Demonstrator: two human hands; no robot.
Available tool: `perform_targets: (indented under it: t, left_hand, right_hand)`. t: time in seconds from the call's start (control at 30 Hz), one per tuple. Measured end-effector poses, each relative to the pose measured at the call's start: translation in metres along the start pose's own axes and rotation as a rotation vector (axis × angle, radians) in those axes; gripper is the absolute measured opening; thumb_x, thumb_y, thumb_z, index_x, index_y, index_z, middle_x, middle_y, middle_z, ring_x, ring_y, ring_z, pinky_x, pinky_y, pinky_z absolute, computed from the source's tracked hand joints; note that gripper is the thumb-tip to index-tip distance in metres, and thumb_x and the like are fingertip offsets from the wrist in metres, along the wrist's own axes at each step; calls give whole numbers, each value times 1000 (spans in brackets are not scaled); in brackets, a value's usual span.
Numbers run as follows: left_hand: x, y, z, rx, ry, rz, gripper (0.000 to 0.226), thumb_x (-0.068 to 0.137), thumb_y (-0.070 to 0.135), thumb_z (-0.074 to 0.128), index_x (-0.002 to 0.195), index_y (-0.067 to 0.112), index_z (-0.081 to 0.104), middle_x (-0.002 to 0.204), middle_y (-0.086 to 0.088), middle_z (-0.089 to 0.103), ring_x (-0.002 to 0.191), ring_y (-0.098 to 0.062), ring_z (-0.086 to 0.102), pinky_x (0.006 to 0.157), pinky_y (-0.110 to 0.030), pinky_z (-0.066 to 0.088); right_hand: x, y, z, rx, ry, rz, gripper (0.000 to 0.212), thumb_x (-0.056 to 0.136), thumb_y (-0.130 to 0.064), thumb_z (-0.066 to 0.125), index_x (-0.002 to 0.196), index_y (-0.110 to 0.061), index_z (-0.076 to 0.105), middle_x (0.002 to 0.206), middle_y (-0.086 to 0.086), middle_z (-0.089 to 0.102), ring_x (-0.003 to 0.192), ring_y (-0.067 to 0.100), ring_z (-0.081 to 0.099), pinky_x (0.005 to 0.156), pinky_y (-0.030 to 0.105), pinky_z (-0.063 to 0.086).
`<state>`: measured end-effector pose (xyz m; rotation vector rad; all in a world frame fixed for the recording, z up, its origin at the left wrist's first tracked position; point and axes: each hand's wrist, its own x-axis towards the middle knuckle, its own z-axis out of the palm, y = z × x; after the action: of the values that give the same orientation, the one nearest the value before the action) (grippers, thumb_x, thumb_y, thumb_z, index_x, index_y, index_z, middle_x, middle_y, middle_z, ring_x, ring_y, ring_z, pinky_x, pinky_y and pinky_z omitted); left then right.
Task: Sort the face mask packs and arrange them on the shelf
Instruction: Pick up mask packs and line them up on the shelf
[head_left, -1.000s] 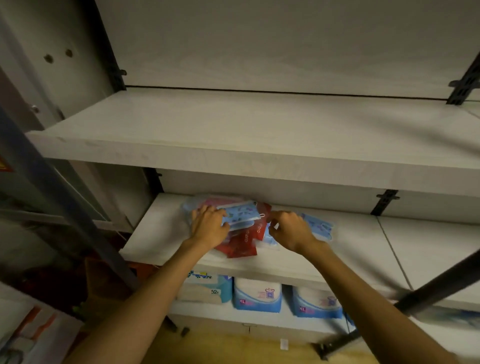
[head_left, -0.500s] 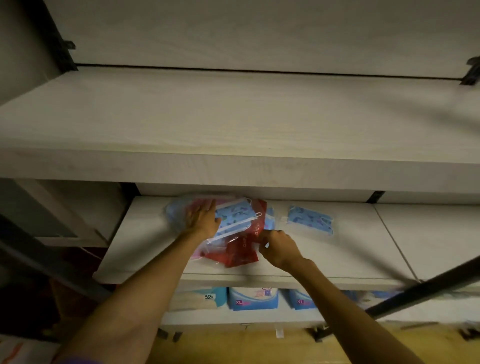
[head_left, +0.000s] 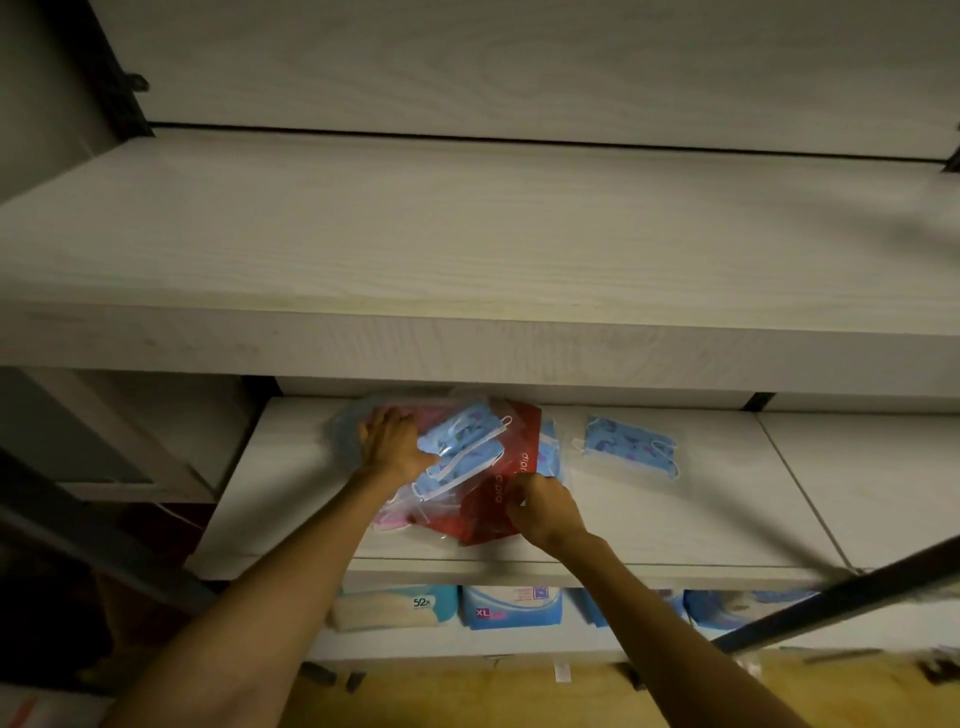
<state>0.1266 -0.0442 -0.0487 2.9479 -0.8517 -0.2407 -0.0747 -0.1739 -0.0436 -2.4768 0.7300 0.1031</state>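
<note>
We cannot see the back of the pile of mask packs (head_left: 457, 457), because the thick upper shelf (head_left: 467, 260) cuts across the view and hides its far edge. The light is dim, so the print on the packs is hard to read, and we can only pick out pale lettering on the red pack (head_left: 511, 478). The pile lies on the middle shelf (head_left: 701, 519), toward its left end, with the packs overlapping at loose angles. On top we see a clear pack of blue patterned masks (head_left: 462, 447) with white ear loops, tilted across the red pack, and a pink pack (head_left: 395, 519) peeks out at the near left edge, mostly covered. Our left hand (head_left: 392, 441) rests on the left side of the pile with its fingers spread flat and fairly straight, pressing down on the plastic. Our right hand (head_left: 540, 506) has its fingers curled in at the near right edge of the red pack and appears to pinch it, though the fingertips are turned away from us and we cannot see the exact contact. A single blue mask pack (head_left: 631, 449) lies flat on the same shelf, apart from the pile to its right. Below, blue and white packages (head_left: 511, 605) stand on the lowest shelf, their tops hidden by the middle shelf's front edge. A dark bar (head_left: 831, 597) crosses the lower right corner, blurred.
</note>
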Motion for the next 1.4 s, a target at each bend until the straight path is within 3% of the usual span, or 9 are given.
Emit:
perform_targets:
  t: [0.2,0.33,0.47,0.53,0.77,0.87,1.07,1.23,1.4]
  left_hand:
    - [-2,-20,-11,-168,-19,-112,80,64,57,80,131,24,52,132,-8,56,127,-33,43,103,-39,38]
    - [-8,-37,-17,-608,-15,-246,89,59,36,92,132,13,45,123,-6,61,113,-31,60,90,-41,52]
    - [-23,-49,-25,-1068,-3,-449,58,68,6,87,116,2,56,101,-7,60,80,-25,65,57,-29,51]
    - [-31,-59,-26,-1183,-63,-495,38,70,1,83,103,0,65,89,-12,66,64,-22,65,49,-26,50]
    - [-53,-89,-27,-1243,-136,-477,40,75,5,83,110,7,63,104,-14,69,82,-26,71,52,-28,57]
    - [-59,-93,-31,-1309,-211,-422,44,81,1,78,119,5,57,112,-14,67,88,-28,72,53,-27,58]
    - [-69,-86,-34,-1338,-311,-342,31,89,-3,67,117,9,62,106,-13,73,87,-28,74,62,-32,61]
    - [-80,-70,-35,-1357,-392,-308,38,89,-8,52,118,14,65,114,-17,71,99,-37,70,82,-50,60]
    - [-97,-51,-36,-1447,-414,-284,46,90,-9,57,132,8,55,126,-14,63,101,-32,70,75,-42,61]
  right_hand:
    - [17,-21,12,105,61,100,21,91,-19,54,94,-11,74,96,10,73,90,30,69,80,39,57]
    - [28,-44,18,228,93,276,29,89,-34,59,96,-9,72,96,11,72,92,30,69,78,36,57]
    - [26,-64,21,167,-22,422,62,82,-71,58,104,-14,62,90,4,62,79,18,59,66,28,44]
    - [24,-71,22,171,-62,438,68,78,-77,58,106,-14,60,84,2,58,72,15,56,60,26,41]
    - [27,-67,23,741,-55,585,45,78,-38,81,104,-6,63,88,10,69,74,23,68,64,34,60]
    - [29,-59,24,937,47,590,42,75,-29,85,98,-12,55,86,3,64,71,17,61,58,28,52]
    - [27,-39,11,876,119,550,24,92,-17,65,110,-4,58,108,14,67,96,33,67,86,47,59]
    - [8,-15,-3,976,145,468,11,98,-11,57,107,-18,56,113,15,67,99,35,69,83,52,60]
    - [-30,-2,-32,1097,152,369,16,98,-7,57,112,-15,54,104,19,70,83,35,74,69,46,62]
